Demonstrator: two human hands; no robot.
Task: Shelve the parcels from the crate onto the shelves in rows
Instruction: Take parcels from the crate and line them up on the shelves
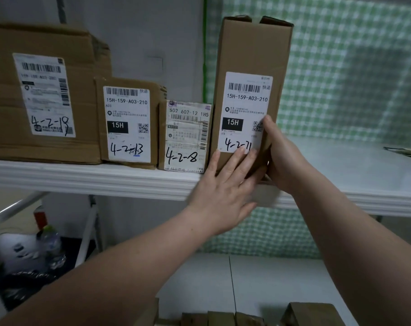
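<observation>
Pressing left grip [223,189] flat, fingers straight, on tall parcel [251,50] front; clamping right grip [282,158] round its lower right edge. Upright at shelf [82,177] lip, perhaps resting there, just beside small parcel [185,137].

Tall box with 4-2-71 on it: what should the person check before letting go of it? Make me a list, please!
1. The tall box stands upright on the white shelf: ok.
2. Its base sits fully on the shelf: cannot tell, the hands hide it.
3. Its label faces out with the number readable: ok.
4. It stands in the row right beside the 4-2-8 parcel: ok.
5. Steady hold: ok, the right hand grips its right edge and the left hand presses flat on its front.
6. Its top flaps are closed: not ok, they stand open.
</observation>
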